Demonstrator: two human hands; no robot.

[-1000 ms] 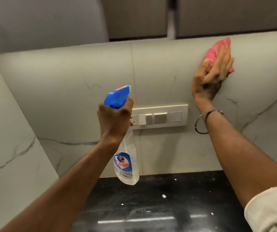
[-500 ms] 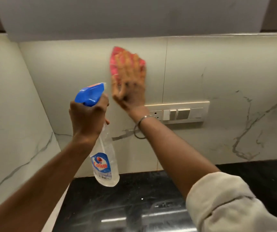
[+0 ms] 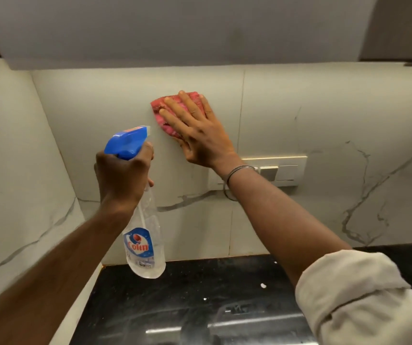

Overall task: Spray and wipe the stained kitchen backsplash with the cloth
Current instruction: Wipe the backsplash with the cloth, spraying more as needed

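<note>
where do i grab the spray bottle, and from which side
Grip the spray bottle at its narrow neck, just under the blue trigger head, coming from the back, opposite the nozzle, as the left hand does: the clear body tapers there and hangs below.

Location type: domestic kitchen. Indicators — a marble-veined backsplash (image 3: 349, 115) turning a corner at the left of the frame, a polished black stone countertop (image 3: 200, 307) along the bottom, a grey wall cabinet (image 3: 175, 28) overhanging the top, and a cream switch panel (image 3: 287, 170) mounted right of centre.
</note>
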